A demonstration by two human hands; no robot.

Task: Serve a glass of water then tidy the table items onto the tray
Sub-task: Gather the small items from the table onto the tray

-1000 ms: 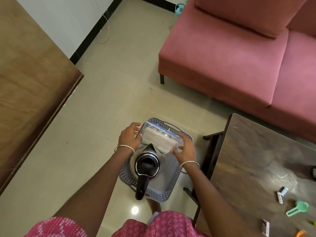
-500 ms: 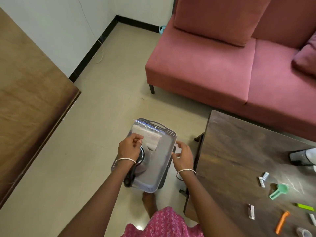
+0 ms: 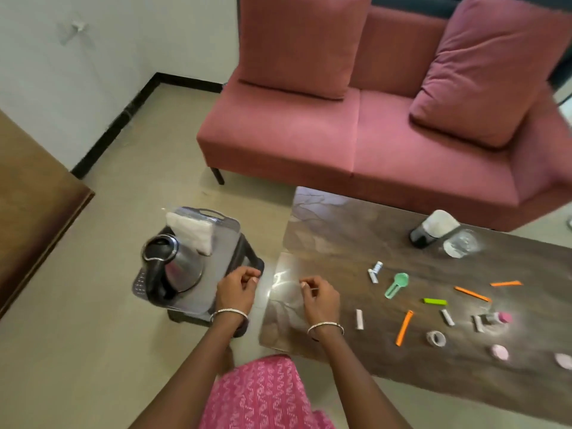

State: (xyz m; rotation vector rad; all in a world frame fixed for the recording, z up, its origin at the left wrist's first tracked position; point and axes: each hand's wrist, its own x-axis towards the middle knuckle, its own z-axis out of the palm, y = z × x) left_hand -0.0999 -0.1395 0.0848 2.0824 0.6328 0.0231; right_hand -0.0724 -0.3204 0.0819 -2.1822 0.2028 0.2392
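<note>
A grey tray (image 3: 230, 230) sits on a dark stool to the left of the wooden table (image 3: 356, 233). In it stand a steel kettle (image 3: 176, 267) with a black handle and a clear bag of white tissues (image 3: 193, 232). My left hand (image 3: 238, 289) hovers over the tray's right edge, fingers loosely curled and holding nothing. My right hand (image 3: 318, 297) hangs over the table's left end, also loosely curled and empty. A clear glass (image 3: 461, 243) stands at the table's far side beside a dark jar (image 3: 433, 229) with a white lid.
Scattered on the table are small white tubes (image 3: 375, 271), a green scoop (image 3: 396, 284), orange sticks (image 3: 404, 328), a green stick (image 3: 435, 301), a tape ring (image 3: 435, 338) and pink caps (image 3: 499, 352). A pink sofa (image 3: 356, 131) stands behind it. A wooden top (image 3: 34, 205) lies to the left.
Both hands let go of the tissue bag, which now stands in the tray behind the kettle. My hands drew back and rightward towards the table, and the view swung right.
</note>
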